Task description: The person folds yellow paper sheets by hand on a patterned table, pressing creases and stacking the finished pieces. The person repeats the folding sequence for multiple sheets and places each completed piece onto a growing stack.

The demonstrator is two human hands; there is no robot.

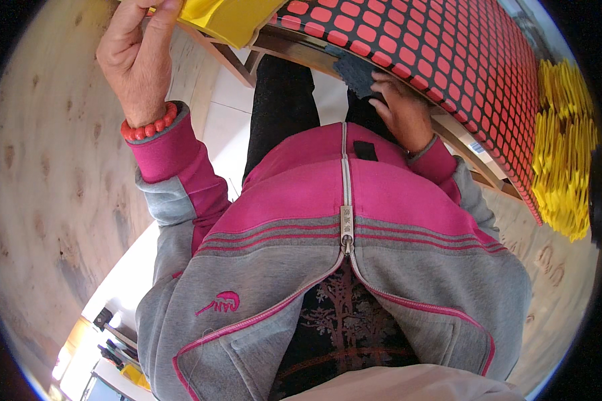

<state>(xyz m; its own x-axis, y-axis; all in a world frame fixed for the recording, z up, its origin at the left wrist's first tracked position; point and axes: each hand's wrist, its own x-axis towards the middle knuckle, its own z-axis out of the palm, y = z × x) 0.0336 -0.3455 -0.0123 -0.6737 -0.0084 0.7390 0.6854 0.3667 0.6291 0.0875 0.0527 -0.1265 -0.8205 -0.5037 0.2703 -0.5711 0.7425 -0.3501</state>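
Note:
My left hand (137,63) is raised at the upper left with a red bead bracelet (152,124) on its wrist. Its thumb and fingers pinch the edge of a yellow, smooth, sheet-like piece (229,19) that lies over the table corner; the top of the hand runs out of view. Below the front edge of the table, my right hand (401,110) has its fingers curled at a dark blue-grey cloth (356,72). That cloth hangs by the table edge above my lap. Part of the right hand's fingers is hidden under the tabletop.
A red-and-black patterned cover (448,57) lies over the table. At its right end is a thick stack of yellow folded pieces (563,150). Wooden table framing (231,63) shows beneath the edge, and a pale wood-grained surface (47,160) spreads on the left.

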